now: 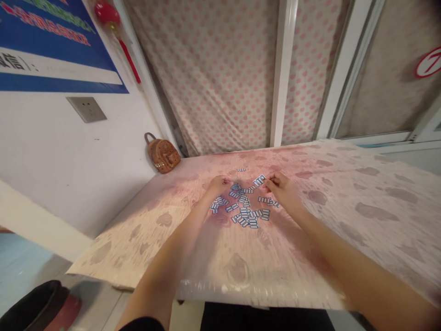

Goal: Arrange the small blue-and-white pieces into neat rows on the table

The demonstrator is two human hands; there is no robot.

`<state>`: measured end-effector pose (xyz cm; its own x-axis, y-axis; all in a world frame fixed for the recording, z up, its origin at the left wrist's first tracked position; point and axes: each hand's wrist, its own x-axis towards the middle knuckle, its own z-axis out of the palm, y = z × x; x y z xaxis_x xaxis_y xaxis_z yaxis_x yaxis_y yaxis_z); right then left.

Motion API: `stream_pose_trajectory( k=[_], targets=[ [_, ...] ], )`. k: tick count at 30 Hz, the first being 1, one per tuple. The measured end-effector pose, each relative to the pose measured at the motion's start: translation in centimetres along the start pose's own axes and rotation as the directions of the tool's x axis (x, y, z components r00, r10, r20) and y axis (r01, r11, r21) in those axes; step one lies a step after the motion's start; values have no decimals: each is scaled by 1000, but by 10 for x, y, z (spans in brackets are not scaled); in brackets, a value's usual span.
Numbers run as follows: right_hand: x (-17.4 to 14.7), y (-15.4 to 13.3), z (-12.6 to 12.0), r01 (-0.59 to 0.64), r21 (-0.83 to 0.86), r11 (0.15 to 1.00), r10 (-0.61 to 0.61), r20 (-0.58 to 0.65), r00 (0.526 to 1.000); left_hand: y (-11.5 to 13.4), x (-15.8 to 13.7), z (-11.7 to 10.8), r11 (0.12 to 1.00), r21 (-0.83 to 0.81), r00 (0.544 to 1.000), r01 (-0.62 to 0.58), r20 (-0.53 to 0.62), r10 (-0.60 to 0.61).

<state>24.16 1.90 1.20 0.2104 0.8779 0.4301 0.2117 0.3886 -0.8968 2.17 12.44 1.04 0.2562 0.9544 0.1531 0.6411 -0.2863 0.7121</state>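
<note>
- While my right hand [283, 187] was beside the right edge of the scattered pieces, its fingers were narrow, pinching one striped piece [259, 181] near its right end.
- This striped piece, white with blue, was slanting out to the left of the fingers, and most of its face was uncovered.
- My left hand [217, 185] was on the opposite side, with the fingers curled inward; I could not tell if they held something or only each other.
- Between and below my two hands, many similar pieces lay on the bench [361, 188]: a large overlapping heap [245, 214] nearest to me, a smaller cluster [219, 201] below the left hand, and a short row [265, 200] below the right one.
- One separate strip [241, 170] lay farther away than all these.
- For holding well, I judged that a light pinch at the edge was best, because such thin-looking pieces could bend under hard pressure.
- It also seemed wise to keep both wrists low and outside the heap, so that no sleeve or palm could drag the overlapping ones.
- Where pieces overlapped, I thought that lifting one corner first was safer than pulling sideways.
</note>
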Motion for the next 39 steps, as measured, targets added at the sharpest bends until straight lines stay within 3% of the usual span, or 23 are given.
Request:
stream_pose_trajectory(
  k=[3,7,14,17,23,25,27,29,33,39],
  targets=[
    [4,-1,-4,-13,27,1000,15,-81,997,-1,18,2,998,60,999,4,43,-7],
    [4,-6,-4,-8,41,999,12,-107,994,5,22,10,997,70,985,-21,171,9],
    [1,-9,-2,16,29,999,-13,-96,995,5,11,16,996,64,987,63,144,-72],
    [1,-9,-2,15,40,999,-12,-86,996,6,6,14,997,35,977,74,196,-79],
    [0,-15,-1,-8,45,999,12,-104,995,11,-9,4,998,-62,882,28,472,5],
    [0,-17,-1,-10,26,1000,12,-96,995,9,-13,0,999,-38,921,-7,390,21],
    [-1,-17,-1,-21,17,1000,22,-86,996,5,-16,-1,998,53,979,-38,204,26],
    [-1,-13,-1,-39,29,999,41,-84,996,0,-18,-1,990,133,997,-37,73,28],
    [-2,-5,1,-78,60,995,82,-76,994,-4,-20,10,988,135,997,-74,39,69],
    [-3,-5,0,-69,-21,997,67,-52,996,-2,-17,26,968,117,973,-222,96,211]
  ],
)
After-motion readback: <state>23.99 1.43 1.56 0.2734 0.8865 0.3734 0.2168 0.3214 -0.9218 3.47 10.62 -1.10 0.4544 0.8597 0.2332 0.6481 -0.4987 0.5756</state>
